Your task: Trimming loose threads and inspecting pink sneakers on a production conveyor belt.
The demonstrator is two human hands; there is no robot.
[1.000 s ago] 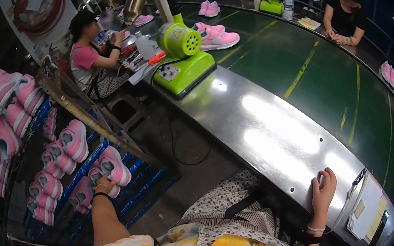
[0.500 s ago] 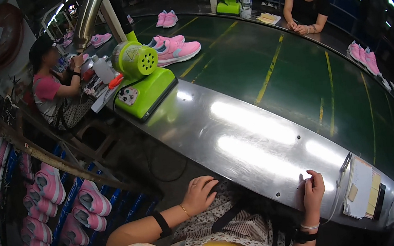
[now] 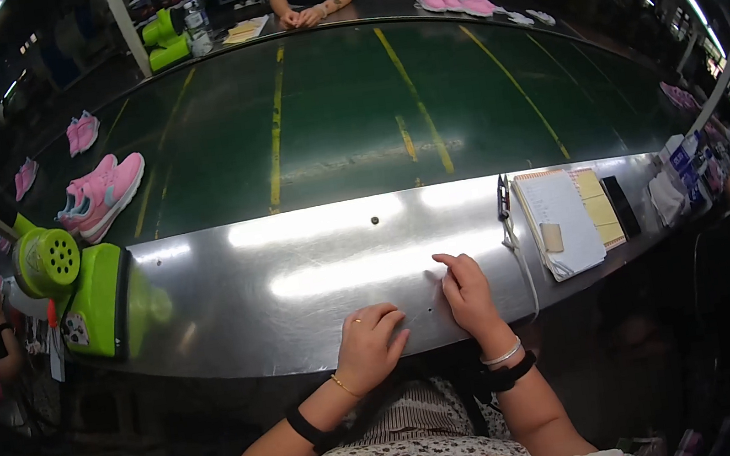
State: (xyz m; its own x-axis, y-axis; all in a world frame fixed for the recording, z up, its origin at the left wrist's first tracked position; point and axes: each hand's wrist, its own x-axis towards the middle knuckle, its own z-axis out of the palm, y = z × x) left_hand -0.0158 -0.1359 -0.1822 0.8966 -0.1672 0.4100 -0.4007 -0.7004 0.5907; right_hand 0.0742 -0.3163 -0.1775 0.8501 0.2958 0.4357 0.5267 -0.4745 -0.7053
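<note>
My left hand (image 3: pixel 371 345) hovers over the near edge of the shiny metal bench (image 3: pixel 219 312), its fingers loosely bent and a little apart, with nothing in them. Just to its right, my right hand (image 3: pixel 467 290) is over the bench, index finger stretched out toward the left and the palm holding nothing. Whether either hand touches the metal is hard to tell. Beyond the bench runs a green conveyor belt (image 3: pixel 226 149) with yellow cross lines. On its left part sits a pair of pink sneakers (image 3: pixel 107 197) with white soles.
A lime-green machine (image 3: pixel 98 305) stands at the bench's left end. To the right lie a pen (image 3: pixel 503 198), a white cord (image 3: pixel 523 272), a notepad (image 3: pixel 560 225), a yellow pad (image 3: pixel 600 206) and a dark flat object (image 3: pixel 622 205). Across the belt, a co-worker's hands (image 3: pixel 305 17) rest together.
The view has swung right, so the bench now lies straight ahead. My left hand has moved forward from beside the bench to over its edge. Both hands remain without an object.
</note>
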